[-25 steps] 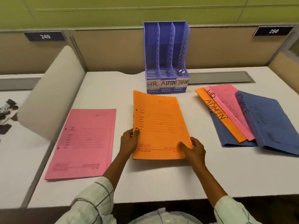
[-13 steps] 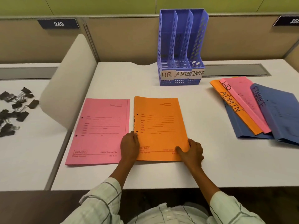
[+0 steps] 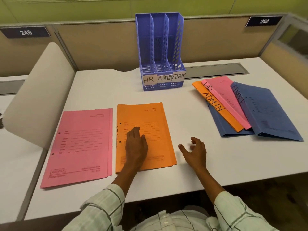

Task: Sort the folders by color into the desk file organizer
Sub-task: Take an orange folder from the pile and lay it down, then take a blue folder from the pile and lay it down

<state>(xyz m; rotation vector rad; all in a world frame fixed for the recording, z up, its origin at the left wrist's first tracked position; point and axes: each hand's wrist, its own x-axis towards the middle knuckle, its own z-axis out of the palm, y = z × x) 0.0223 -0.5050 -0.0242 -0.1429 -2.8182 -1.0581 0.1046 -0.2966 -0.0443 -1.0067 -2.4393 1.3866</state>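
Observation:
A pink folder (image 3: 80, 145) lies flat at the front left of the desk. Beside it on the right lies an orange folder (image 3: 155, 124); my left hand (image 3: 135, 144) rests flat on it with straight fingers. My right hand (image 3: 195, 150) hovers just right of the orange folder, fingers loosely spread, holding nothing. At the back middle stands the blue three-slot file organizer (image 3: 160, 52), labelled HR, ADMIN and FINANCE, with its slots bare. On the right is a fanned pile: an orange ADMIN folder (image 3: 215, 104), a pink HR folder (image 3: 225, 95), a blue FINANCE folder (image 3: 266, 112) and another blue folder (image 3: 223, 127) underneath.
A beige rounded divider panel (image 3: 36, 97) stands at the desk's left edge. A grey cable tray lid (image 3: 216, 70) is set into the desk behind the pile. Cubicle walls with number plates 249 (image 3: 25, 32) and 250 (image 3: 264, 21) run along the back.
The orange folder now lies flat beside the pink one. My left hand has slid up onto its cover, and my right hand has let go of its corner and lifted off to the right.

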